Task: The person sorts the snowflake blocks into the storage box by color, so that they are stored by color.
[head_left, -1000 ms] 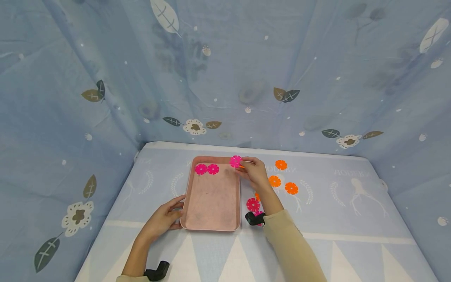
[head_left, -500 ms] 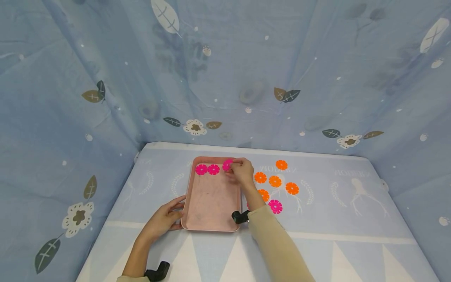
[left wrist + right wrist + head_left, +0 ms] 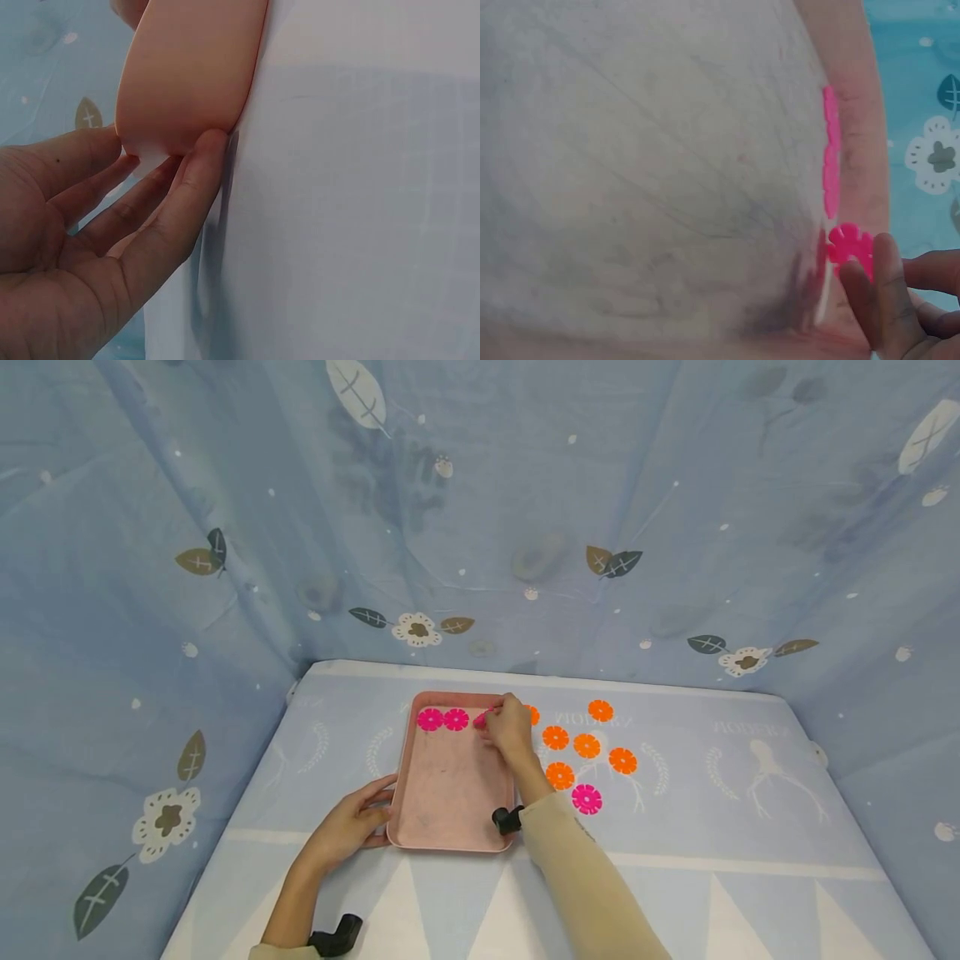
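My right hand (image 3: pixel 511 727) pinches a pink slotted snowflake disc (image 3: pixel 848 244) between thumb and fingers, tilted up by the far right corner of the pink tray (image 3: pixel 450 793). Two more pink discs (image 3: pixel 443 720) lie side by side inside the tray, along its far edge; in the right wrist view they form a thin pink line. At the tray's left side is my left hand (image 3: pixel 345 829). Its fingers are extended, with the fingertips against the outer wall from rim to base in the left wrist view.
Several orange discs (image 3: pixel 587 746) lie scattered on the table right of the tray, one partly behind the right hand. A loose pink disc (image 3: pixel 587 799) sits nearest the right sleeve (image 3: pixel 585 877). Blue patterned cloth (image 3: pixel 480 527) hangs behind and beside the table.
My right hand has moved left, carrying the pink disc over the tray's far right corner and lowering it. Orange discs that its arm covered now show. The left hand stays against the tray.
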Action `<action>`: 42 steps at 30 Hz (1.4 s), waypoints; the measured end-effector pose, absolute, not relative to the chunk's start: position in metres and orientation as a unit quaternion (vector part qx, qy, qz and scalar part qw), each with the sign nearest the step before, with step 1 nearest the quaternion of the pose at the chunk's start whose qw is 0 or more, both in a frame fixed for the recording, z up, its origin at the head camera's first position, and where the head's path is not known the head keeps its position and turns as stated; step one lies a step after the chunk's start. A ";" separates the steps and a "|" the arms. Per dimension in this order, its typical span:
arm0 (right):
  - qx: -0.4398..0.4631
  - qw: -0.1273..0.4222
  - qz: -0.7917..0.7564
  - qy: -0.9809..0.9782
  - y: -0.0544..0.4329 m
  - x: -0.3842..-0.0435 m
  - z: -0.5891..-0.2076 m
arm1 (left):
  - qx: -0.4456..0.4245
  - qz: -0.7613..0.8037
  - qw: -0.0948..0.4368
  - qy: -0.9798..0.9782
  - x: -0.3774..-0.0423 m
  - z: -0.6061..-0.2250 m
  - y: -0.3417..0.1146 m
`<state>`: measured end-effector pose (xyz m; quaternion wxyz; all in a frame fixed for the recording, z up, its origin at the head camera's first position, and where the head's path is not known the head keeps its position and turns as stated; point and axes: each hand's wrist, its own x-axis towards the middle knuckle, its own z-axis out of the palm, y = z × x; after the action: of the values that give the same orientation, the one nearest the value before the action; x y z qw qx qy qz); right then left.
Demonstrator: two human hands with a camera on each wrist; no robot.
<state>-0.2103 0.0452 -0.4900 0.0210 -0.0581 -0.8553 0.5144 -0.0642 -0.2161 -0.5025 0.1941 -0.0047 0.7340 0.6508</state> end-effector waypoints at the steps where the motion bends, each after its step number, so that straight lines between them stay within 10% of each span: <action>1: -0.054 0.020 0.506 -0.861 0.047 -0.209 -0.488 | -0.006 0.649 0.193 0.736 -0.065 -0.503 -0.216; 18: 0.008 0.012 0.556 -0.831 0.111 -0.175 -0.435 | 0.000 0.651 0.195 0.733 -0.064 -0.499 -0.216; 42: -0.003 -0.005 0.458 -0.889 0.216 -0.106 -0.470 | -0.003 0.651 0.198 0.733 -0.063 -0.499 -0.215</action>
<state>-0.1064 0.2157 -0.4704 -0.0045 -0.0028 -0.8889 0.4581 -0.0628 -0.2150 -0.4990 0.1982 -0.0026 0.7330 0.6507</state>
